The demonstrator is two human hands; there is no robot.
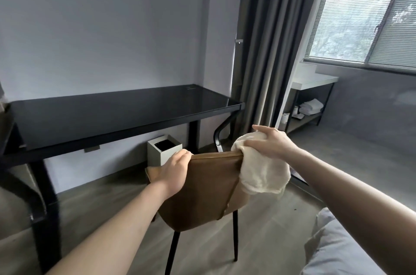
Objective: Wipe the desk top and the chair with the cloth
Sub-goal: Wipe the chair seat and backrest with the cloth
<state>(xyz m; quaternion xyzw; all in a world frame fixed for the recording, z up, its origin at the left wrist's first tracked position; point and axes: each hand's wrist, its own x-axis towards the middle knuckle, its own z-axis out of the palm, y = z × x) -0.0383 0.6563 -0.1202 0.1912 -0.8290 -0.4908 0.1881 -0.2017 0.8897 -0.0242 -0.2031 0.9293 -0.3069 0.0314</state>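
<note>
Both forearms reach out ahead of me, and grey bedding sits just below my right arm at the lower right corner. I see my left hand curled over the top left edge of the chair, fingers wrapped over the far side of the brown backrest. My right hand lies on the cream cloth with the fingers fairly straight and the thumb tucked along the front, pressing the cloth onto the backrest's top right corner; most of the cloth hangs down the near side of that corner. Beyond the chair stands the desk, its black glossy top against the pale wall. A white bin stands on the floor under the desk's right end, just behind the chair. A dark curtain hangs to the right of the desk.
</note>
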